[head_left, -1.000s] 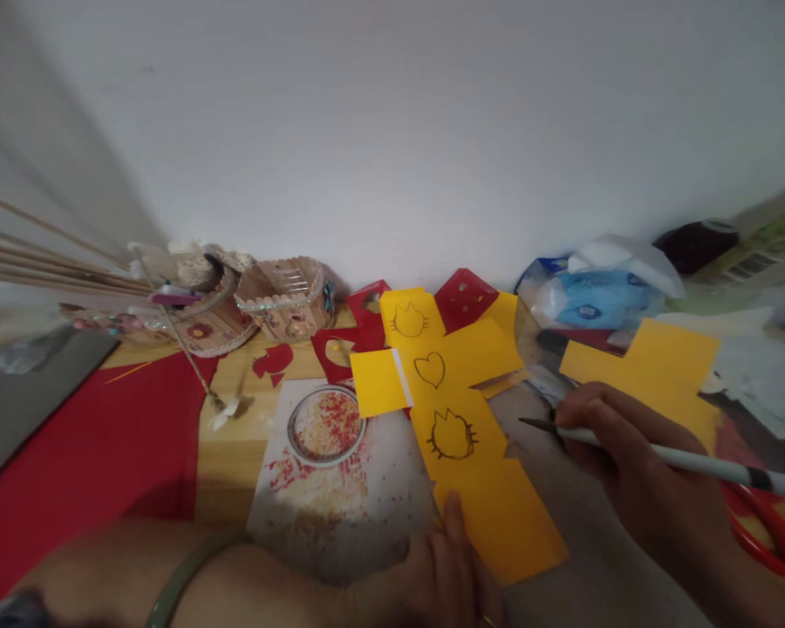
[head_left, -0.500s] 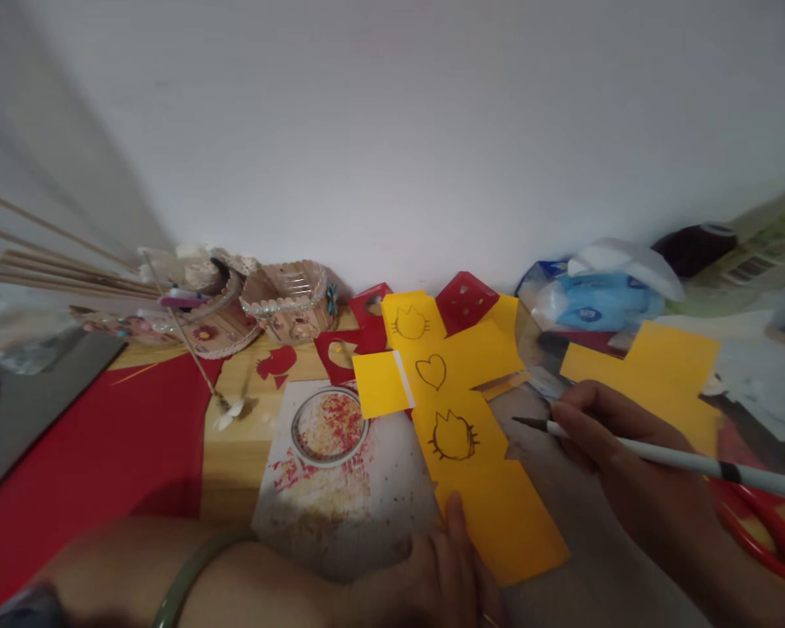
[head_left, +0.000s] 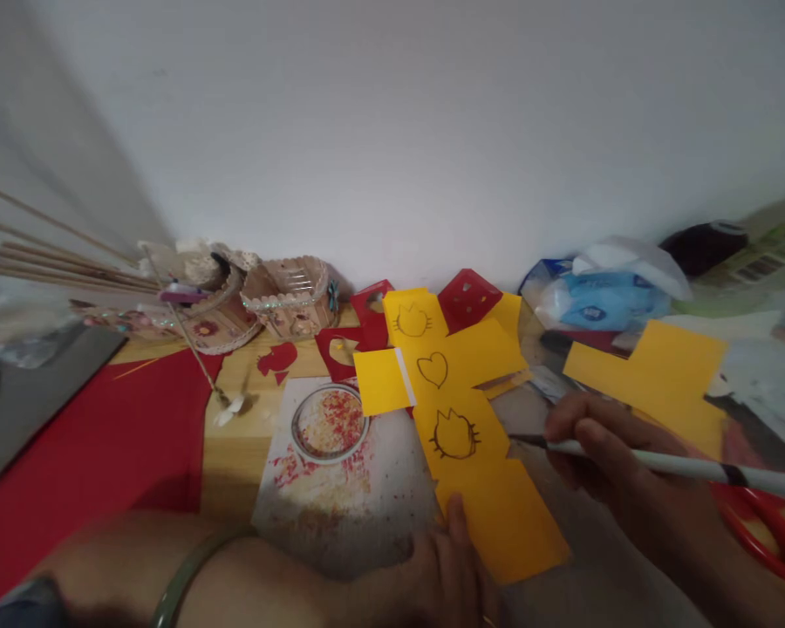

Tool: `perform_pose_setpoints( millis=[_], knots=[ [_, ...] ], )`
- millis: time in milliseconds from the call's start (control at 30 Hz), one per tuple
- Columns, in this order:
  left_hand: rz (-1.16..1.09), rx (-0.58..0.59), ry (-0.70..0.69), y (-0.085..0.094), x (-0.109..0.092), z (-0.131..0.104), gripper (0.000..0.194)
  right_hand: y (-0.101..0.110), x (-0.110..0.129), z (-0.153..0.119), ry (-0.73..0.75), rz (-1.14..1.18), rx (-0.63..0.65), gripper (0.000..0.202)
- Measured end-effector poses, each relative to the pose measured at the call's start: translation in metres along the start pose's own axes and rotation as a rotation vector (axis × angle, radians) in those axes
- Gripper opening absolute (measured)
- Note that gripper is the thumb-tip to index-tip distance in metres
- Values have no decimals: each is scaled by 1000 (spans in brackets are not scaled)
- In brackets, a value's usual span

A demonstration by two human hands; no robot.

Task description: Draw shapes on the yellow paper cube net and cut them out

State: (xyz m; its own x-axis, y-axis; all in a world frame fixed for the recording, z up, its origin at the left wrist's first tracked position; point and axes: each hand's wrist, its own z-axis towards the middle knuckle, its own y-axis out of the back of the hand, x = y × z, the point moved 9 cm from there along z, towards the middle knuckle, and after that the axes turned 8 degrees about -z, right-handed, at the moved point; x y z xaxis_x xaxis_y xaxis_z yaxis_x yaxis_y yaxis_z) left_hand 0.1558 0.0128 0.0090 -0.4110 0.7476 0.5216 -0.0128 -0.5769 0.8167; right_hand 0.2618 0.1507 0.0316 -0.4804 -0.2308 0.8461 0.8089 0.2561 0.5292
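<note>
A cross-shaped yellow paper [head_left: 490, 515] lies in the middle, with two cat-head outlines and a heart drawn on it in dark ink. My left hand [head_left: 435, 571] rests at its lower left edge, the index fingertip on the paper and the other fingers curled. My right hand [head_left: 608, 445] pinches a white brush pen [head_left: 680, 464] to the right of the paper. The pen's dark tip points left, close to the paper's edge beside the lower cat outline. Whether the tip touches anything is unclear.
A round dish [head_left: 331, 423] with red and yellow bits printed or lying in it is left of the paper. Stick baskets [head_left: 291, 301], red scraps [head_left: 467, 301], another yellow piece [head_left: 680, 366], a blue packet [head_left: 611, 301] and red-handled scissors [head_left: 772, 532] surround it.
My right hand and the pen have moved slightly down, with the tip a little closer to the paper. My left hand stays at the paper's edge. The view has shifted slightly.
</note>
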Motion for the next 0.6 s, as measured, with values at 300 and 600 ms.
perform_pose_setpoints(
  millis=[300, 600],
  knots=[
    [-14, -3, -3, 0, -5, -1, 32, -50, -6, -12, -190, 95, 207, 18],
    [-61, -7, -10, 4, -2, 0, 21, -51, 1, -9, -162, -25, 234, 28]
  ],
)
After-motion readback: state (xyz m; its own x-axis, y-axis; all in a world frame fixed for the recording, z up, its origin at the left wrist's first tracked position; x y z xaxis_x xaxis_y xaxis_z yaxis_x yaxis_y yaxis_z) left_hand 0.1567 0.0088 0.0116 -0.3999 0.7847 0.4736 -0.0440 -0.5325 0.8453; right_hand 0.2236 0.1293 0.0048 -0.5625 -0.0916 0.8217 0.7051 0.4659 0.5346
